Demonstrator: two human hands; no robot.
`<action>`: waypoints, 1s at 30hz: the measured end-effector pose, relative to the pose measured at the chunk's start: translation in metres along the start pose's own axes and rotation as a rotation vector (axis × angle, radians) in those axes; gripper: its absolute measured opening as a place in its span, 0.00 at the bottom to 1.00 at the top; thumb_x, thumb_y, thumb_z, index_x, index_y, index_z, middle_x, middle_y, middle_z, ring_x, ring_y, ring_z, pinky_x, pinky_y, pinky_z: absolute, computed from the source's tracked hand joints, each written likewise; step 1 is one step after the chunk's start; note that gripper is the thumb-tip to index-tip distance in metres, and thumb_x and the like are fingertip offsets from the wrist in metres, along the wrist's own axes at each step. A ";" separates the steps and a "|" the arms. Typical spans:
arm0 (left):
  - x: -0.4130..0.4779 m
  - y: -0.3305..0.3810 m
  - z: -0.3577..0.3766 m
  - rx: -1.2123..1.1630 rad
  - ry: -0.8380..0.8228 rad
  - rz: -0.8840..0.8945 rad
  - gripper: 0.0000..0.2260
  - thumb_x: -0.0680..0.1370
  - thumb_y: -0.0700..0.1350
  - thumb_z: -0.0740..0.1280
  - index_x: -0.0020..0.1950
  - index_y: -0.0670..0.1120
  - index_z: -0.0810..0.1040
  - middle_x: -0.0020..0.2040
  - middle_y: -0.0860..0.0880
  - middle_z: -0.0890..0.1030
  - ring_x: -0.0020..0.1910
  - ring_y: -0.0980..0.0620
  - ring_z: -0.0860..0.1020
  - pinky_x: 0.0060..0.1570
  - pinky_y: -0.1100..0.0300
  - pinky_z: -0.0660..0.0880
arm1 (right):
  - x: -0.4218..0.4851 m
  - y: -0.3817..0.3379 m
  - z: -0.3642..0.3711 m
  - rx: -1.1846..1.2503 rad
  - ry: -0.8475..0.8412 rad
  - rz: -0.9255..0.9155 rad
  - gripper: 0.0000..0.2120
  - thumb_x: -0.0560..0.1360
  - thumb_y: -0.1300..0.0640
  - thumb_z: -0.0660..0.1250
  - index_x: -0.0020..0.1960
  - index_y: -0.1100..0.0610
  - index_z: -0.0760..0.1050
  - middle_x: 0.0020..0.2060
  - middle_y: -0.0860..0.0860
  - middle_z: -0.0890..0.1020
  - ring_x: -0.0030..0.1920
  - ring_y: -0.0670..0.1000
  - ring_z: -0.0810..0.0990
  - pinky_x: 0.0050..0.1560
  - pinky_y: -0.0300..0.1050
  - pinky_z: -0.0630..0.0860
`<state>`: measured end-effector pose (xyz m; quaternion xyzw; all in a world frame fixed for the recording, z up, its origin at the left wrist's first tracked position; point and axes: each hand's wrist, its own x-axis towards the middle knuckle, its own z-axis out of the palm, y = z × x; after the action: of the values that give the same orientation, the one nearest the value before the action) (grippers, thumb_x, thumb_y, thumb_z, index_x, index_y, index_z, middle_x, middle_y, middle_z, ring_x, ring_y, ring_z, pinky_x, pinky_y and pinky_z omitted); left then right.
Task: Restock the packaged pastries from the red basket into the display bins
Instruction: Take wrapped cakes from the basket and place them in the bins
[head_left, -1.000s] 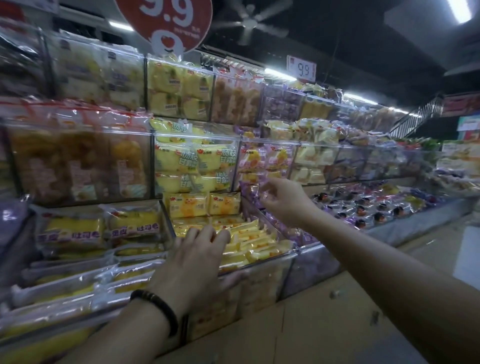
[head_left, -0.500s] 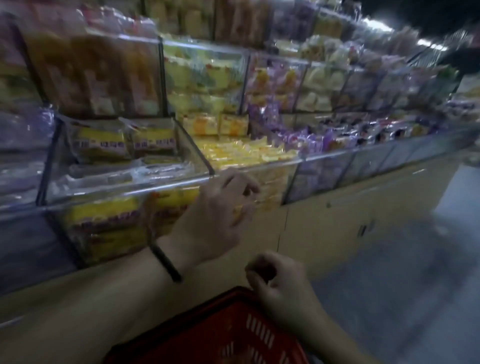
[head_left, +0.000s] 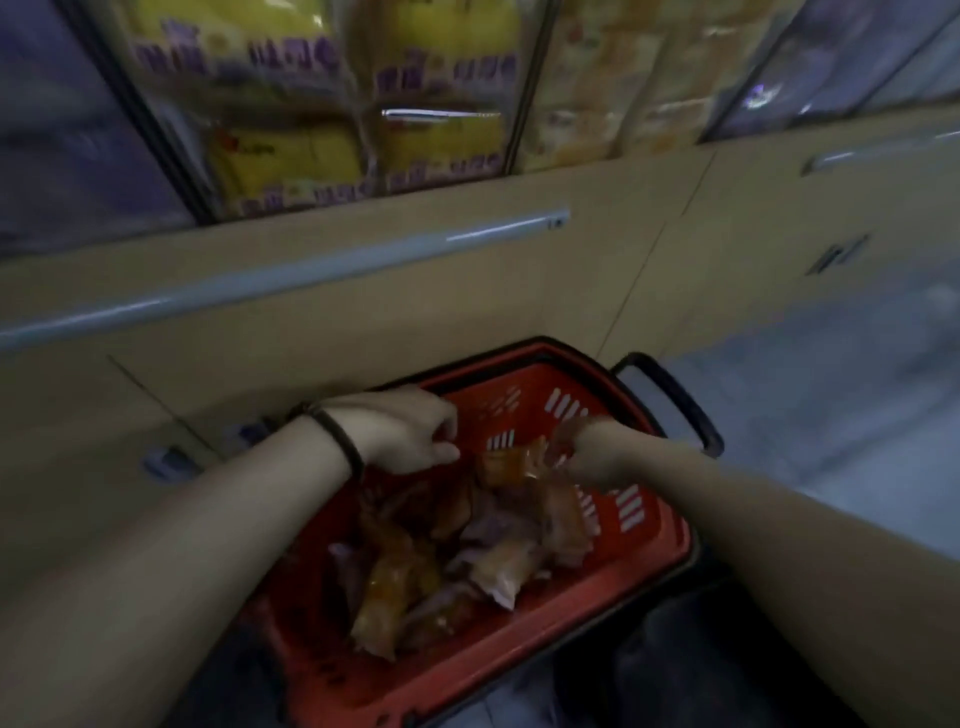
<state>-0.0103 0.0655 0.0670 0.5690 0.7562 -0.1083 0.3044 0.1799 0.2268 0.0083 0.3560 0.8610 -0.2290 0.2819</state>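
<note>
Fingers (head_left: 563, 442) of right hand (head_left: 592, 451) pinch an orange pack (head_left: 511, 462) at 1 o'clock in the basket (head_left: 524, 382); left hand (head_left: 410, 434) curls beside it, and I cannot tell if it grips. Picking is the step. Next move probably needs lifting the pack to bins (head_left: 291, 156) at 12 o'clock.
</note>
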 end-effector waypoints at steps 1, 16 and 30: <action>0.002 -0.001 0.003 0.026 -0.053 0.000 0.20 0.85 0.59 0.63 0.73 0.52 0.75 0.69 0.49 0.79 0.67 0.47 0.77 0.58 0.59 0.73 | 0.005 -0.006 0.002 -0.005 -0.051 0.024 0.14 0.79 0.51 0.71 0.62 0.57 0.81 0.52 0.55 0.84 0.46 0.54 0.84 0.34 0.43 0.79; 0.007 -0.011 0.029 0.054 -0.286 -0.039 0.21 0.85 0.63 0.60 0.71 0.52 0.77 0.65 0.49 0.80 0.62 0.46 0.79 0.61 0.51 0.78 | 0.054 0.001 0.104 -0.145 -0.406 0.131 0.31 0.77 0.43 0.74 0.75 0.52 0.71 0.69 0.54 0.78 0.61 0.55 0.80 0.49 0.46 0.75; 0.016 -0.013 0.038 -0.113 -0.149 -0.074 0.43 0.73 0.66 0.76 0.81 0.53 0.62 0.73 0.47 0.73 0.66 0.44 0.78 0.64 0.47 0.80 | 0.049 -0.029 0.003 0.434 -0.517 -0.419 0.12 0.77 0.68 0.69 0.42 0.54 0.73 0.37 0.52 0.74 0.37 0.53 0.73 0.38 0.49 0.71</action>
<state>-0.0123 0.0548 0.0252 0.5131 0.7568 -0.1187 0.3872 0.1304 0.2295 -0.0200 0.1545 0.7471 -0.5405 0.3547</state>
